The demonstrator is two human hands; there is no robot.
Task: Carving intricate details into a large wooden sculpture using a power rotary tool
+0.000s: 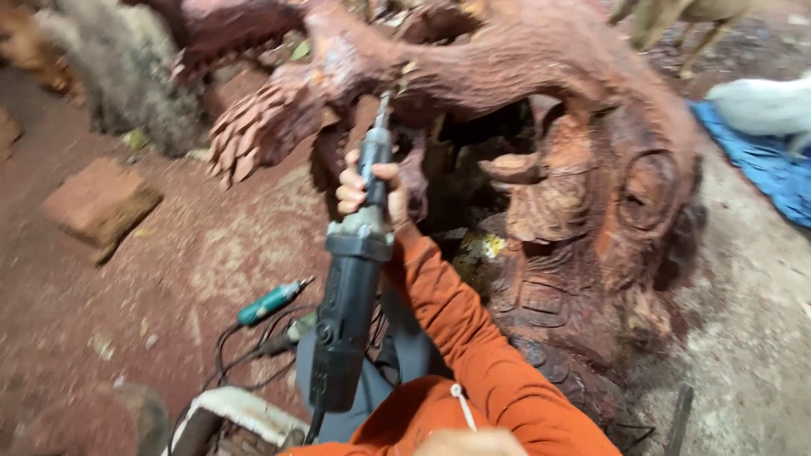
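Long dark-grey electric die grinder with a slim metal nose [353, 279] is held upright-tilted, bit end up against the underside of a large reddish-brown carved wooden sculpture [541, 169]. It looks heavy at the motor end, rigid, hard plastic and metal; likely buzzes in use, so it wants a firm wrap near the neck, where the body narrows above the grey collar. That is just where the right hand [365, 187] has it: fingers curled closed around the narrow neck, thumb side towards the camera, the fat motor body hanging below the grip and the cable trailing off the bottom end.

Right arm in an orange sleeve [473, 338] reaches up and away from the body, elbow bent, wrist cocked so the bit [384, 108] points above the grip into the carved wood beside a scaled, claw-like part [253, 131].

Left hand [469, 442] only shows as a blurred bit at the bottom edge; cannot tell if it is open or holding anything.

Below-left of the grip, a small teal-handled tool [270, 302] and dark cables lie on the red dusty ground [127, 321].
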